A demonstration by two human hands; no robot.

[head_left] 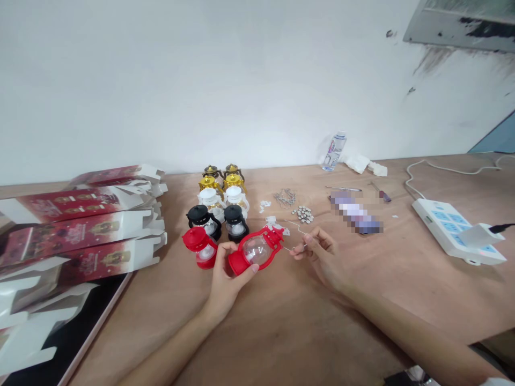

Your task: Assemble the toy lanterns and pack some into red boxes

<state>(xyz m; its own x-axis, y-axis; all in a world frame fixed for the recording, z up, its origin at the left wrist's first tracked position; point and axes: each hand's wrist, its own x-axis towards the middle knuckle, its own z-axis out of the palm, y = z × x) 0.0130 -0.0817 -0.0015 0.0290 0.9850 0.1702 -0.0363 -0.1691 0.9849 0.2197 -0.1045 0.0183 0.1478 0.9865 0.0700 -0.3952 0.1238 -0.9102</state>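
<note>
Red lantern (257,251) rests in half-curled left hand (228,281); right hand (322,256) pinches wire (299,229).

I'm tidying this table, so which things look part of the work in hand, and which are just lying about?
Likely part of the work:
red lantern, in the left hand
bent wire, in the right hand
standing lanterns
wire pile
round metal pieces
printed boxes

Probably just lying about:
bottle
crumpled white wads
power strip
</note>
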